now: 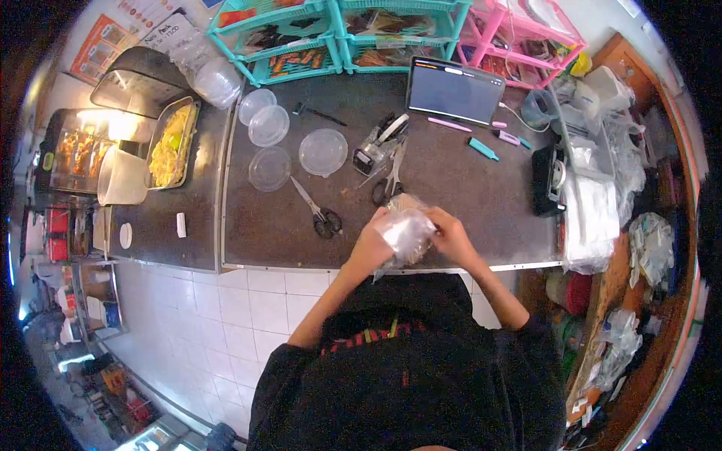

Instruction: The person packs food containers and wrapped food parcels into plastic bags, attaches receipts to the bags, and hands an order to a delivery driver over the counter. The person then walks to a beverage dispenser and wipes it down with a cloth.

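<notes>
At the front edge of the dark table, a shiny clear plastic packet (pixel 408 234) is held up between both hands. My left hand (pixel 369 246) grips it on its left side, fingers partly hidden behind the plastic. My right hand (pixel 453 239) pinches its right edge. Something tan shows at the packet's top, but the contents are too blurred to name. Just beyond the packet lie black-handled scissors (pixel 390 185). A second pair of scissors (pixel 324 219) rests to the left. Behind them sits a black tape dispenser (pixel 365 159).
Round clear lids (pixel 323 152) lie left of centre. A tablet (pixel 456 92) stands at the back, with a teal marker (pixel 483 149) in front. Teal racks (pixel 297 58) and a pink rack (pixel 519 56) line the rear. A food tray (pixel 172 143) is at left, plastic bags (pixel 591 218) at right.
</notes>
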Action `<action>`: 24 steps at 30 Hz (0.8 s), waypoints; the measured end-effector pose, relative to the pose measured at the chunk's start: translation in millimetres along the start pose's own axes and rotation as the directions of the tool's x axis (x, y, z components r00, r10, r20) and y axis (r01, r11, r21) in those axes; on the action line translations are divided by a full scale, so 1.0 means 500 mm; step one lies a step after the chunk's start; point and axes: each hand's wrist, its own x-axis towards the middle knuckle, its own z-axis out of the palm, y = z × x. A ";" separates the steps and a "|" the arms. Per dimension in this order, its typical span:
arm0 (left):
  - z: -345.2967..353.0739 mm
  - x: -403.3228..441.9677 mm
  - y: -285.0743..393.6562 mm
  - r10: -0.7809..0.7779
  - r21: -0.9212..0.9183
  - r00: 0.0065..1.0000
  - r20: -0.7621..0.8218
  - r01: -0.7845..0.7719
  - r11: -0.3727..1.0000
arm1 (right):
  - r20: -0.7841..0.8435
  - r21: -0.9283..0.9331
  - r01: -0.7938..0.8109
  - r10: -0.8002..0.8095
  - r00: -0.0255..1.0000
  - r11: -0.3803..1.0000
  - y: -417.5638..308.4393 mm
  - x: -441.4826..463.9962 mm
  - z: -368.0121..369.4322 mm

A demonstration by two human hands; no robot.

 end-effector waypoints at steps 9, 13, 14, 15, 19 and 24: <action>0.039 -0.025 -0.054 -0.291 -0.465 0.957 -0.005 0.256 0.847 | -0.054 -0.202 -0.037 0.027 0.998 0.979 -0.022 -0.022 0.031; 0.070 -0.011 -0.103 0.004 -0.239 0.997 -0.073 -0.021 0.971 | -0.103 -0.271 0.006 -0.036 0.994 0.962 0.042 -0.032 0.025; 0.060 -0.012 -0.095 0.068 -0.125 0.995 -0.068 -0.077 0.989 | -0.086 -0.294 -0.017 -0.009 0.996 0.956 0.040 -0.033 0.020; 0.053 -0.014 -0.086 -0.006 -0.257 0.998 -0.058 -0.009 0.966 | -0.071 -0.317 -0.040 0.018 0.997 0.948 0.033 -0.032 0.019; 0.003 -0.006 -0.004 -0.135 -0.556 0.991 -0.020 0.101 0.825 | -0.057 -0.086 -0.190 0.186 0.981 0.978 0.016 -0.026 0.051; -0.020 -0.024 0.017 -0.261 -0.733 0.965 0.004 0.181 0.656 | 0.015 -0.589 0.228 -0.271 0.962 0.775 0.048 -0.014 0.063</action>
